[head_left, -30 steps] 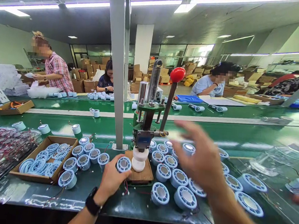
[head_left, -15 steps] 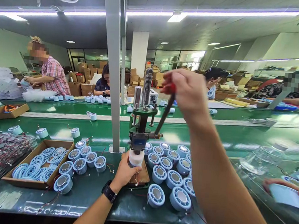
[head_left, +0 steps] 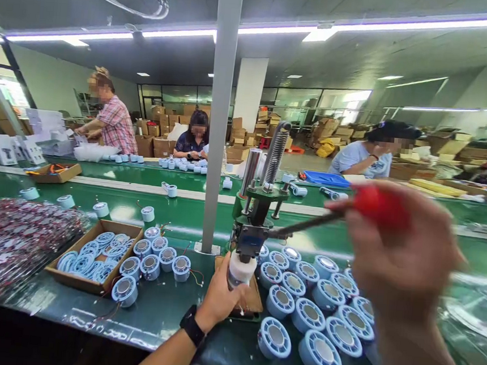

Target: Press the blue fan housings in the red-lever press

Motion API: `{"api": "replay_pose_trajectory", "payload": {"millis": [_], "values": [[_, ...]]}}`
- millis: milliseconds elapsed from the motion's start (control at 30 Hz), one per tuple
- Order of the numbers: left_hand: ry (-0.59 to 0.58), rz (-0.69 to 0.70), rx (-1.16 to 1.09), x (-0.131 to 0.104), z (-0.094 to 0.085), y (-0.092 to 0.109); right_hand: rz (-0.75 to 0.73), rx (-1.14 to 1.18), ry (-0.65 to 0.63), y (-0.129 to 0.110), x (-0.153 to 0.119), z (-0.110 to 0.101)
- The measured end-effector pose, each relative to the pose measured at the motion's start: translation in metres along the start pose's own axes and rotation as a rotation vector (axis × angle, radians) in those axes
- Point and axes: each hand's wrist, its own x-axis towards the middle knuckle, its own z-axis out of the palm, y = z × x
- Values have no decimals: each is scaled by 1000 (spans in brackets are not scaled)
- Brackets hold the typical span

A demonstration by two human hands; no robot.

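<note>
My left hand (head_left: 222, 294), with a black watch on the wrist, is wrapped round a white cylindrical piece (head_left: 242, 269) under the ram of a green hand press (head_left: 263, 195). The piece stands on the press's brown base plate (head_left: 254, 300). My right hand (head_left: 404, 247), blurred by motion, grips the red knob (head_left: 380, 207) at the end of the press's lever (head_left: 312, 222), which slants slightly up to the right. Several blue round parts with metal discs (head_left: 309, 313) stand close to the right of the press.
A cardboard box of blue rings (head_left: 92, 254) lies on the left, with more round parts (head_left: 150, 266) beside it and a heap of wired pieces (head_left: 16, 242) further left. A grey post (head_left: 220, 118) rises behind. People sit and stand across the green conveyor (head_left: 182, 204).
My right hand has pulled the lever down from steep to nearly level. The ram looks lower, and my left hand still holds the white piece. The camera view has shifted left.
</note>
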Motion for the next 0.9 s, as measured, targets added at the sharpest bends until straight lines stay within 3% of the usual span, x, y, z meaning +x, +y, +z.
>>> {"api": "replay_pose_trajectory", "payload": {"millis": [67,133,200,300,400,500,600,700,800,900], "values": [[39,93,225,-6,-19,-2,-6,128,-21,10,47,21],[99,106,496,-14,-42,-8,27,202,-21,21,52,41],[143,47,723,-24,-64,-18,67,210,107,32,13,57],[103,6,827,-43,-85,-30,156,168,264,53,-87,78],[-73,61,692,-56,-93,-28,423,53,130,76,-170,102],[-192,153,529,-53,-110,-18,702,-61,3,95,-198,123],[33,134,661,-37,-156,-9,764,-101,60,102,-191,135],[227,-111,962,-19,-223,-3,679,-106,148,95,-190,137],[164,-213,992,-7,-279,-4,567,-116,134,77,-214,129],[27,-242,989,-3,-310,-20,506,-105,27,61,-245,100]]}}
